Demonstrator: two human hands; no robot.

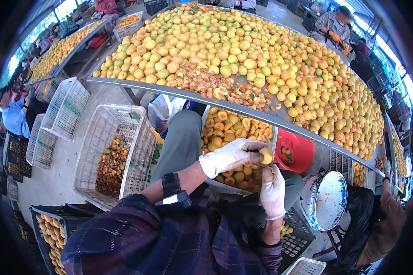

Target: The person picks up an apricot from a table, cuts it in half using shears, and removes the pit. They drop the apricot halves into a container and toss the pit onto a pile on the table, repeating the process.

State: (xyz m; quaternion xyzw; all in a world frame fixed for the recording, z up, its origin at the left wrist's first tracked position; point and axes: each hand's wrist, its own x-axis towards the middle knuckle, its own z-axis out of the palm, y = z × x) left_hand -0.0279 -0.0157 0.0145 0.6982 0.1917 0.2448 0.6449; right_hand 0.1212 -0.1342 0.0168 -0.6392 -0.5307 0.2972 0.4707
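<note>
Both my hands wear white gloves with soiled fingers and meet above a crate of halved apricots (pixel 225 130). My left hand (pixel 236 156) has its fingers closed around a yellow apricot (pixel 265 156). Just below and to the right, my right hand (pixel 272 190) is closed close to the same fruit; what its fingers hold is too small to name. A thin pointed thing (pixel 267 140) sticks up beside the apricot.
A metal-edged table (pixel 192 95) heaped with apricots spans the front. A red basin (pixel 303 149) and a paint-stained bucket (pixel 328 199) stand right. White crates (pixel 85 160) stand left. Co-workers sit around, one (pixel 337 30) across the table.
</note>
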